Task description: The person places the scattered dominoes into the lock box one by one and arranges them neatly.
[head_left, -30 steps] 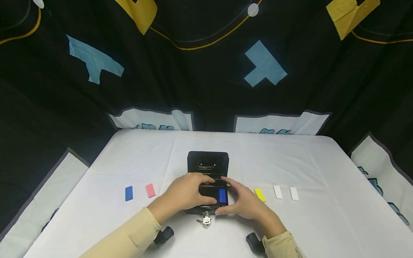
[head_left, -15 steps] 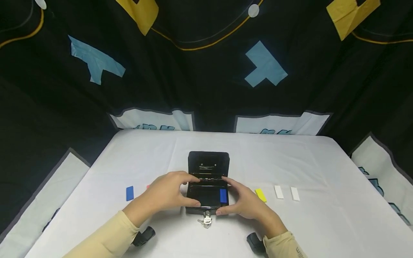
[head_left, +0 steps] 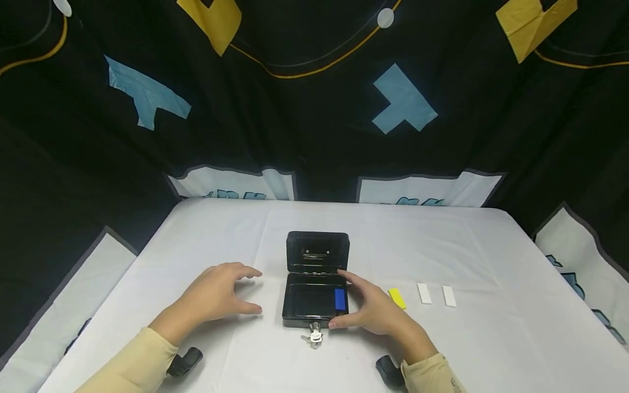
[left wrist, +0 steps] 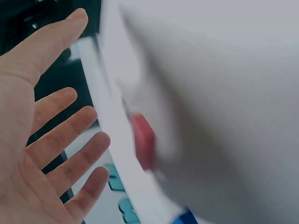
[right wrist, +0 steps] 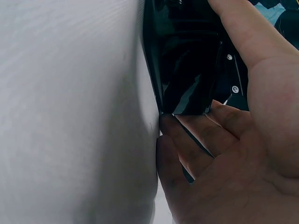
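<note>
A small black cash box [head_left: 312, 300] stands with its lid raised at mid-table. A blue block [head_left: 340, 299] lies inside along its right wall, and keys [head_left: 315, 337] hang at the front lock. My right hand [head_left: 375, 308] holds the box's right side, thumb at the front corner and forefinger near the hinge; in the right wrist view its fingers touch the box wall. To the left of the box, my left hand [head_left: 216, 292] hovers with fingers spread, holding nothing. A pink block [left wrist: 144, 140] and another blue block [left wrist: 186, 218] show in the left wrist view; the left hand hides both from the head view.
Right of the right hand lie a yellow block [head_left: 397, 298] and two white blocks, one white block [head_left: 424, 293] nearer and the other white block [head_left: 449, 296] farther out. A white cloth covers the table [head_left: 432, 245]; a dark curtain [head_left: 314, 120] hangs behind it.
My left hand has moved left from over the box to beside it, covering the pink and blue blocks in the head view. The right hand and the box have stayed put.
</note>
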The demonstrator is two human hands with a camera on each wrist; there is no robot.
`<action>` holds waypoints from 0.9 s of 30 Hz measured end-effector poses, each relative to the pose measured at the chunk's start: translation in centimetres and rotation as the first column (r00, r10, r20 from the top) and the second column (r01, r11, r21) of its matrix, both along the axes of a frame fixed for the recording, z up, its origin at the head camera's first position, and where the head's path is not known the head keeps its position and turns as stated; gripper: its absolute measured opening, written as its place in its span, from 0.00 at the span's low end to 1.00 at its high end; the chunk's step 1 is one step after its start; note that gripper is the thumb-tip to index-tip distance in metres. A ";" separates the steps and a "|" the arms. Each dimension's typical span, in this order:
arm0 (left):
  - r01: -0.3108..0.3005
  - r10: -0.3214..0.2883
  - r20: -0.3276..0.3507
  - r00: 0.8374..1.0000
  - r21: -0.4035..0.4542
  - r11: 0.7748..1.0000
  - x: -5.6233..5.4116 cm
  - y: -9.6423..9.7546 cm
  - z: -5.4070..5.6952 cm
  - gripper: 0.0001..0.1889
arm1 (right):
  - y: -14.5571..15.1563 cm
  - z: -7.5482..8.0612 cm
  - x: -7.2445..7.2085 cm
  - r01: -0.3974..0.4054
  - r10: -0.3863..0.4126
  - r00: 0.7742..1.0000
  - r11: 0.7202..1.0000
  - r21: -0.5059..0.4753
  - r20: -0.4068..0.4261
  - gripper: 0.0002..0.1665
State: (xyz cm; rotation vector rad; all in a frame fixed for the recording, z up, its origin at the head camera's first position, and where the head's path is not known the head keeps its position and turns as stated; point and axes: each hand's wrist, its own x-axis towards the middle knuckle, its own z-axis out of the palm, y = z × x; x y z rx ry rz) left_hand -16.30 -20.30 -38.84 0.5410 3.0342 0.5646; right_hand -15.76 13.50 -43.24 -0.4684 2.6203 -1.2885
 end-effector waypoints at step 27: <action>-0.095 0.095 0.058 0.994 0.002 0.995 -0.3 -5.3 -1.8 0.28 | 0.2 -0.1 -0.1 -0.015 0.015 1.000 1.000 -0.011 0.001 0.65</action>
